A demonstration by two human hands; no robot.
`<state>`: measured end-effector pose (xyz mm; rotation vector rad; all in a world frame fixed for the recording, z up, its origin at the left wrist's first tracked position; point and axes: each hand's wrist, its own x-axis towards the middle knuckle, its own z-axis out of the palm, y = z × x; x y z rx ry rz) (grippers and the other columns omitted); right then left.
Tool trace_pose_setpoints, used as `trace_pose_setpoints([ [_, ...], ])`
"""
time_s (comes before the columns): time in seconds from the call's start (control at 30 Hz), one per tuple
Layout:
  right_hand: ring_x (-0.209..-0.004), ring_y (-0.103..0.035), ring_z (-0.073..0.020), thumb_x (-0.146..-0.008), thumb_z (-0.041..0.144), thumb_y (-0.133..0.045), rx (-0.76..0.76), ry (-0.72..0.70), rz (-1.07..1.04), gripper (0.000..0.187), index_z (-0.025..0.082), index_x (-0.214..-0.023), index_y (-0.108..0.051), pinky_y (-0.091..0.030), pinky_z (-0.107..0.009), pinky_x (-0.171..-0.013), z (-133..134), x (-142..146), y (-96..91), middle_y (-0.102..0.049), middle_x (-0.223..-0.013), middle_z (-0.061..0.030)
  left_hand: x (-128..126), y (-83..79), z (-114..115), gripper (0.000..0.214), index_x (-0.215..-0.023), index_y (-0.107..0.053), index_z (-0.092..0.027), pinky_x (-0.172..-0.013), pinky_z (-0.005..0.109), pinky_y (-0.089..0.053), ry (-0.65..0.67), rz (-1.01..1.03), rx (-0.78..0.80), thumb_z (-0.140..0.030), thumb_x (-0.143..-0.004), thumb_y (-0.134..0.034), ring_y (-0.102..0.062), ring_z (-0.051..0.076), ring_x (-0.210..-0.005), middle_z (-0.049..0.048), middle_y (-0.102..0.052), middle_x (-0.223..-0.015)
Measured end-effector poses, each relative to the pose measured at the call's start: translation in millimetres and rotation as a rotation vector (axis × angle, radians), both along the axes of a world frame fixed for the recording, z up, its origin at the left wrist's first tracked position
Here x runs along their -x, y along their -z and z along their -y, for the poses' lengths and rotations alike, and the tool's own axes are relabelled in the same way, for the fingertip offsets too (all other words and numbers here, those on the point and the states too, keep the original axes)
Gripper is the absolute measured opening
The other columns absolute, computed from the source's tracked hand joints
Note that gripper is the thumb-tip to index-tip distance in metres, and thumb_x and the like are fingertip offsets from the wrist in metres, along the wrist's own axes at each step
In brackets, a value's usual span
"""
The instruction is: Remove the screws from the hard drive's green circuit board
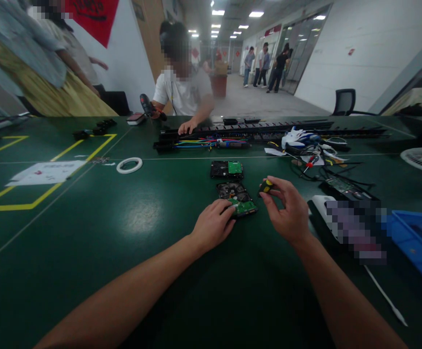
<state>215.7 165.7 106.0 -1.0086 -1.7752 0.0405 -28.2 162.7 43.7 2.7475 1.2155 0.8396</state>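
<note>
A hard drive with a green circuit board lies flat on the table, underside up. My left hand holds it at its near left edge, with the fingertips over the board. Between the thumb and fingers of my right hand is a stubby black-and-yellow screwdriver, raised just right of the drive. Its shaft cannot be made out. Just beyond, a second hard drive with a green board rests on the table, untouched by either hand.
Across the green table, a person holds a power drill near long black strips and coloured cables. To my right lie gloves, a circuit board, and a blue tray. A white ring lies left.
</note>
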Motion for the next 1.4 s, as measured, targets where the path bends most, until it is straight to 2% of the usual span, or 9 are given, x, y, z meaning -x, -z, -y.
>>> trace_pose_setpoints([
  [0.17, -0.104, -0.073, -0.0229, -0.095, 0.023, -0.071, -0.056, 0.087, 0.019, 0.054, 0.037, -0.145, -0.058, -0.072, -0.043, -0.086, -5.2, -1.9, -2.0, -0.067, -0.128, -0.0059, 0.5, 0.6, -0.7, 0.035, -0.134, -0.062, -0.02, -0.105, 0.052, -0.06, 0.002, 0.003, 0.001, -0.027, -0.1, -0.064, -0.059, 0.032, -0.131, 0.0132, -0.062, -0.138],
  [0.37, -0.111, -0.073, -0.0247, -0.097, 0.018, -0.064, -0.016, 0.066, 0.043, 0.056, 0.032, -0.15, -0.052, -0.068, -0.046, -0.094, -6.4, -1.9, -5.1, -0.066, -0.136, -0.0087, 0.9, 0.7, -0.5, 0.036, -0.136, -0.061, -0.019, -0.104, 0.052, -0.06, 0.006, 0.006, 0.002, -0.027, -0.101, -0.063, -0.059, 0.033, -0.131, 0.0139, -0.063, -0.138],
  [0.57, -0.105, -0.072, -0.0256, -0.094, 0.02, -0.072, -0.126, 0.136, 0.138, 0.053, 0.031, -0.143, -0.057, -0.067, -0.043, -0.081, -8.8, 0.8, -11.5, -0.069, -0.123, -0.0079, 0.2, 0.1, -0.3, 0.037, -0.135, -0.062, -0.018, -0.105, 0.051, -0.059, 0.008, 0.01, 0.004, -0.025, -0.099, -0.065, -0.06, 0.032, -0.13, 0.0141, -0.063, -0.137],
  [0.73, -0.108, -0.072, -0.0264, -0.095, 0.016, -0.065, -0.113, 0.083, 0.126, 0.058, 0.03, -0.15, -0.052, -0.067, -0.048, -0.092, -14.0, 0.8, -7.1, -0.065, -0.137, -0.0108, -0.2, -0.9, 0.3, 0.035, -0.134, -0.062, -0.019, -0.104, 0.053, -0.06, 0.006, 0.021, 0.004, -0.025, -0.099, -0.064, -0.06, 0.033, -0.129, 0.0142, -0.064, -0.137],
  [0.9, -0.099, -0.072, -0.0244, -0.092, 0.019, -0.073, -0.15, 0.139, 0.055, 0.059, 0.033, -0.146, -0.055, -0.069, -0.043, -0.078, -13.1, -3.3, 0.8, -0.066, -0.127, -0.0084, 0.3, 1.2, 0.0, 0.037, -0.135, -0.061, -0.018, -0.104, 0.052, -0.06, 0.013, 0.035, 0.005, -0.025, -0.098, -0.066, -0.06, 0.033, -0.13, 0.0144, -0.063, -0.137],
  [1.1, -0.107, -0.073, -0.0251, -0.095, 0.016, -0.067, -0.034, 0.087, 0.013, 0.06, 0.032, -0.151, -0.051, -0.068, -0.046, -0.09, -11.4, -6.5, 5.3, -0.063, -0.139, -0.0094, 1.0, 1.7, -0.6, 0.037, -0.135, -0.061, -0.02, -0.101, 0.053, -0.061, 0.026, 0.05, 0.004, -0.024, -0.098, -0.065, -0.061, 0.033, -0.13, 0.0145, -0.063, -0.137],
  [1.27, -0.1, -0.074, -0.0233, -0.09, 0.02, -0.075, -0.026, 0.094, -0.047, 0.064, 0.034, -0.148, -0.052, -0.07, -0.044, -0.082, -13.2, -9.0, 11.3, -0.06, -0.135, -0.0083, 1.0, -0.1, -0.2, 0.037, -0.135, -0.06, -0.019, -0.102, 0.053, -0.06, 0.023, 0.048, 0.001, -0.023, -0.098, -0.065, -0.06, 0.033, -0.129, 0.0144, -0.063, -0.137],
  [1.4, -0.107, -0.075, -0.0252, -0.093, 0.017, -0.07, 0.045, 0.046, -0.077, 0.067, 0.034, -0.153, -0.046, -0.069, -0.05, -0.092, -13.9, -11.2, 15.4, -0.061, -0.142, -0.0092, 0.5, -1.3, 0.3, 0.038, -0.137, -0.059, -0.018, -0.105, 0.052, -0.059, 0.021, 0.036, 0.013, -0.024, -0.099, -0.065, -0.059, 0.032, -0.13, 0.0145, -0.062, -0.137],
])
